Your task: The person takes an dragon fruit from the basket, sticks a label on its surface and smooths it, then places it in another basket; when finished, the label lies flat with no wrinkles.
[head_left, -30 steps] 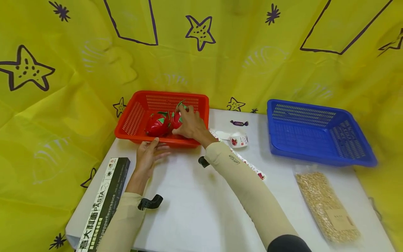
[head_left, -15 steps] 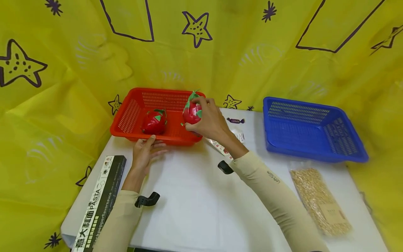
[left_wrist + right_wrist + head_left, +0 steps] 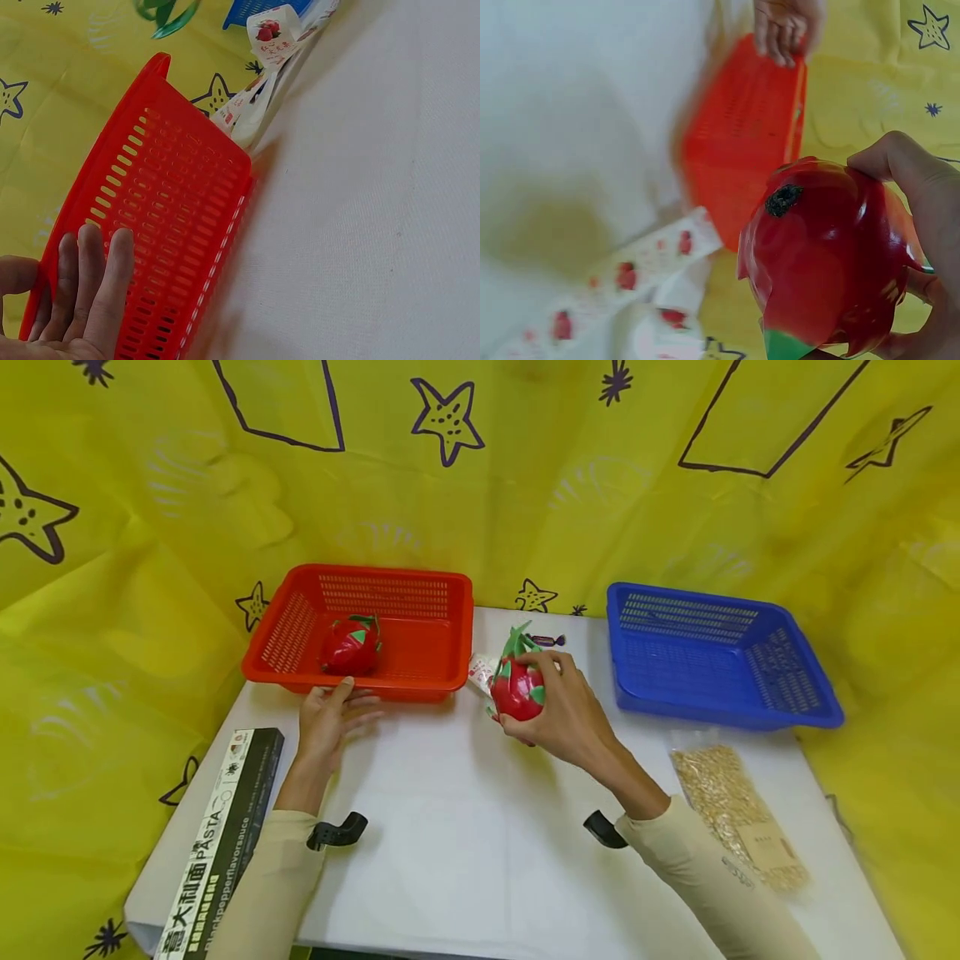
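Observation:
My right hand (image 3: 573, 718) grips a red dragon fruit (image 3: 516, 689) with green leaf tips, held over the table just right of the red basket (image 3: 405, 597). In the right wrist view its dark stem end faces the camera, with the thumb and fingers round its side. At the basket's front rim my left hand (image 3: 321, 727) pinches the edge, thumb on top and fingers (image 3: 109, 289) stretched along the outer wall. A second dragon fruit (image 3: 350, 647) lies inside the basket, toward its left side.
A blue basket (image 3: 697, 664) stands at the back right, a clear bag of tan grains (image 3: 738, 810) before it. A pasta box (image 3: 217, 852) lies along the left edge. Behind the held fruit are a wrapped candy (image 3: 547, 641) and a printed paper strip (image 3: 626, 277).
My right hand has taken hold of the right-hand dragon fruit, lifted it out of the red basket and carried it right, over the table. The left hand stays at the rim.

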The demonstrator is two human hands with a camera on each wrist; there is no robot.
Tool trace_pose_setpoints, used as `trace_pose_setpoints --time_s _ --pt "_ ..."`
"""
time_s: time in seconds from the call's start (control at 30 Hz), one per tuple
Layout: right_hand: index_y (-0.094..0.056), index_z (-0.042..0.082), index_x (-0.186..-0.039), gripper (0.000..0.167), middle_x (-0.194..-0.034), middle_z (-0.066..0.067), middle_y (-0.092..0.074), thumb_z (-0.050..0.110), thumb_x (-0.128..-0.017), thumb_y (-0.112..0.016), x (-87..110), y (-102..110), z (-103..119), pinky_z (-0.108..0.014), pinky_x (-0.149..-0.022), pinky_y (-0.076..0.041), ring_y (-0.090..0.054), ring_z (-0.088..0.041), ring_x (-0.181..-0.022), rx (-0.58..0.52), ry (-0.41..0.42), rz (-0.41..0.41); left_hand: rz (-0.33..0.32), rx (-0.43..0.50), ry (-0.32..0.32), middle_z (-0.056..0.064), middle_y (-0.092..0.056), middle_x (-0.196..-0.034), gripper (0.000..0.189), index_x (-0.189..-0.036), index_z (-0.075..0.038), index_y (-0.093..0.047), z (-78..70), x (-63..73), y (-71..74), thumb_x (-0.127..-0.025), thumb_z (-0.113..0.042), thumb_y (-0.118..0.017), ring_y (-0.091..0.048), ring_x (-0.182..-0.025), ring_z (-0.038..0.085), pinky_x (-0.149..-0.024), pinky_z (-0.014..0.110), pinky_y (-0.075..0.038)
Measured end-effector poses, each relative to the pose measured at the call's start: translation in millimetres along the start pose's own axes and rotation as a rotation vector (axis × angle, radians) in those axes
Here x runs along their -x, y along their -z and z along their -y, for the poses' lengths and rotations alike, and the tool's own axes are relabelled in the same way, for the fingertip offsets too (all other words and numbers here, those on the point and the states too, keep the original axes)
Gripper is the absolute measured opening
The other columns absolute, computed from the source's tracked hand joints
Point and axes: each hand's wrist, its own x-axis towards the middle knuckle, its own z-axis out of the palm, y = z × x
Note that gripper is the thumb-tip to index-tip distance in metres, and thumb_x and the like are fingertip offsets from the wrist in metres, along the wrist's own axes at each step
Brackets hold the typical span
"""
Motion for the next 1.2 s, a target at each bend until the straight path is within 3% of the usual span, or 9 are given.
trace_pose_setpoints --time_s 0.23,0.57,0.9,1.2 --pt "-0.053 0.022 -0.146 0.08 -0.15 -0.018 -0.047 0.037 -0.077 -0.09 41.3 -14 -17 -0.055 -0.084 -0.064 -0.056 -0.041 -0.129 0.039 0.011 -0.007 -0.008 0.004 0.014 0.003 -0.079 -0.093 0.029 -0.115 -0.007 -0.044 -1.9 0.4 3.1 -0.108 -0.028 -0.063 -0.08 -0.084 0.021 -0.087 0.047 -0.062" --pt "-0.056 0.023 -0.142 0.077 -0.145 -0.014 -0.052 0.037 -0.075 -0.091 77.9 -30 -27 -0.052 -0.085 -0.064 -0.059 -0.038 -0.123 0.065 0.017 -0.028 0.004 0.0 0.003 0.006 -0.078 -0.096 0.028 -0.117 -0.006 -0.045 -2.4 0.3 2.8 -0.109 -0.028 -0.062 -0.08 -0.084 0.019 -0.083 0.044 -0.063" --pt "-0.059 0.024 -0.138 0.076 -0.142 -0.012 -0.053 0.039 -0.072 -0.092 103.4 -47 -37 -0.052 -0.085 -0.064 -0.061 -0.033 -0.122 0.079 0.013 -0.031 0.006 -0.002 -0.005 0.01 -0.078 -0.1 0.029 -0.118 -0.006 -0.046 -3.7 1.3 1.0 -0.108 -0.027 -0.063 -0.08 -0.085 0.02 -0.085 0.046 -0.062" --pt "-0.059 0.023 -0.139 0.076 -0.14 -0.012 -0.051 0.041 -0.073 -0.092 111.7 -53 -39 -0.05 -0.081 -0.064 -0.059 -0.033 -0.119 0.079 -0.026 0.007 0.01 0.014 -0.017 0.007 -0.077 -0.097 0.029 -0.118 -0.005 -0.046 -0.6 1.9 -2.9 -0.109 -0.026 -0.063 -0.08 -0.083 0.019 -0.084 0.046 -0.063"
